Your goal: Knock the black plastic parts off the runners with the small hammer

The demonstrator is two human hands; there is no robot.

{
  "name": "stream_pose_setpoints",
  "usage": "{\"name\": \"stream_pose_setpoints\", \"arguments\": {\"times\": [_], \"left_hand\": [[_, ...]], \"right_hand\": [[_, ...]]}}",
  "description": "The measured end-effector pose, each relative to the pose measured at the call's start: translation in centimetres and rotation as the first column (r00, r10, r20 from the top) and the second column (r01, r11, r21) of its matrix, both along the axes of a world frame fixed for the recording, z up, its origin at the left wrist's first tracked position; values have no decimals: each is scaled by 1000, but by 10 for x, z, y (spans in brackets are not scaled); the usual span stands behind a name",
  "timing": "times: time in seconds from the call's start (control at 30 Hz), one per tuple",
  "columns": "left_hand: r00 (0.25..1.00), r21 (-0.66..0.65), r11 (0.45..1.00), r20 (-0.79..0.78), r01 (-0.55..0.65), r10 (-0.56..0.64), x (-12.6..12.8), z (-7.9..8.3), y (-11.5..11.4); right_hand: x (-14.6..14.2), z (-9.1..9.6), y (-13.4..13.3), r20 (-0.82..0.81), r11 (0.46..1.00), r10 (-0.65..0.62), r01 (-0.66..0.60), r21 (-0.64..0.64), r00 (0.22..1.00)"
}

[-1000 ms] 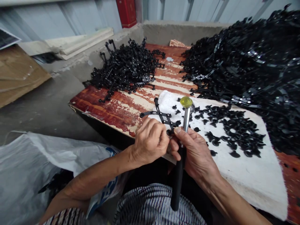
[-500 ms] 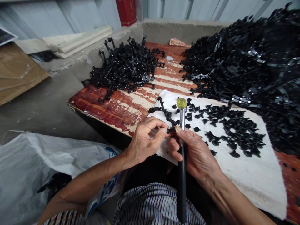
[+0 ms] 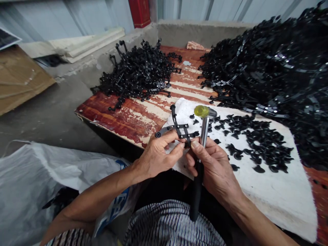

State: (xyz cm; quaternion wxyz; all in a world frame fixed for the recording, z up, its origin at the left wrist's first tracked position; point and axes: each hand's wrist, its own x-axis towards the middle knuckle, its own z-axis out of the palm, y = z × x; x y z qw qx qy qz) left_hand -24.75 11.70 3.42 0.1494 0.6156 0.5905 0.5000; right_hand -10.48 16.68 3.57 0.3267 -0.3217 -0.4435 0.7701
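Between my hands is a black jointed linkage point(image 3: 182, 131), its crossed arms and rivets facing up. My left hand point(image 3: 160, 152) is closed, pinching the linkage's lower left side. A mallet point(image 3: 204, 131) with a yellow head face, metal shaft and black handle stands tilted in my right hand point(image 3: 212, 160), whose fingers are wrapped round it. The right thumb and index finger also touch the near end of the linkage. Just beyond, small black knob-like pieces point(image 3: 266, 143) lie scattered on a white cloth point(image 3: 276, 201).
A heap of black linkages point(image 3: 138, 71) sits at the back left of the worn red-brown table point(image 3: 112, 118). A much larger black heap point(image 3: 269, 65) rises on the right. White sacking point(image 3: 77, 164) is at lower left, a cardboard box point(image 3: 23, 82) at far left.
The linkage has turned so its riveted flat side faces up. The mallet has swung, with its head now sideways to the right and its handle end nearer my body.
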Motion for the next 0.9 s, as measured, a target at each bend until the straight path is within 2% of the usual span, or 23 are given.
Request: {"name": "stream_pose_setpoints", "arguments": {"times": [0.17,0.37,0.63,0.8,0.9], "left_hand": [[995,160,987,-104,28,-11,-1,-3,0],[971,215,977,-234,-6,57,0,-2,0],[862,360,932,-484,42,148,-2,-6,-5],[818,402,915,-540,46,196,-1,-11,-5],[804,408,913,-536,-19,257,4,-15,-3]], "right_hand": [[1,0,0,17,999,2,-2,37,1000],[1,1,-2,34,995,-19,16,95,999],[-1,-3,-7,24,990,-45,41,137,999],[-1,-6,-9,11,990,-31,29,136,999],[0,-7,-10,9,992,-19,17,122,1000]]}}
